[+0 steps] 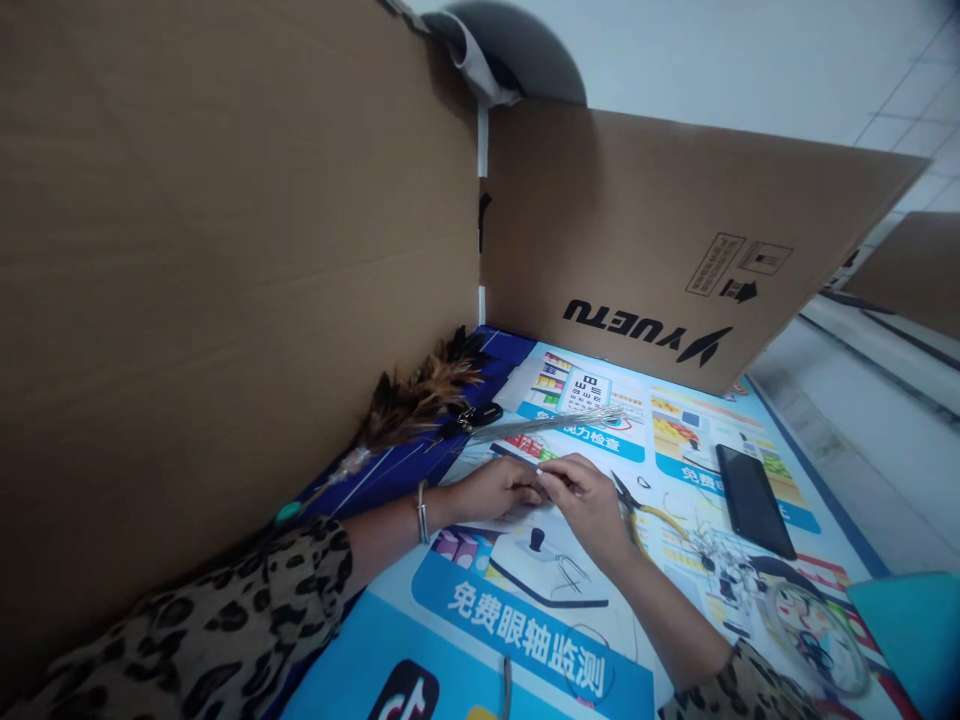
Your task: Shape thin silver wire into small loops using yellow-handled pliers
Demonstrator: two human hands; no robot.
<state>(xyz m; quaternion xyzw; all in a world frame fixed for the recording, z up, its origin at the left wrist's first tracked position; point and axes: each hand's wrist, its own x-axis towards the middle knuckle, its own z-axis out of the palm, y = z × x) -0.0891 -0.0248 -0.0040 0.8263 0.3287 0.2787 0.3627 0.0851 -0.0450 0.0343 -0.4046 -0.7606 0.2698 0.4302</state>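
Note:
My left hand (504,488) is closed over the printed sheet, its fingers curled in a pinch. Close against it, my right hand (589,505) pinches with thumb and forefinger at nearly the same spot. Whatever lies between the fingertips is too small to make out. Just right of my right hand rest pliers (660,514) with yellow handles, partly hidden behind the wrist. Beyond both hands lies a bundle of thin silvery wires (555,422), one end by a black object (480,416).
Cardboard panels (615,220) wall off the left and back. A brown feather duster (420,395) lies along the left panel. To the right are a black phone (754,500), tangled wire scraps (709,545), a clear round dish (859,668) and a teal object (911,625).

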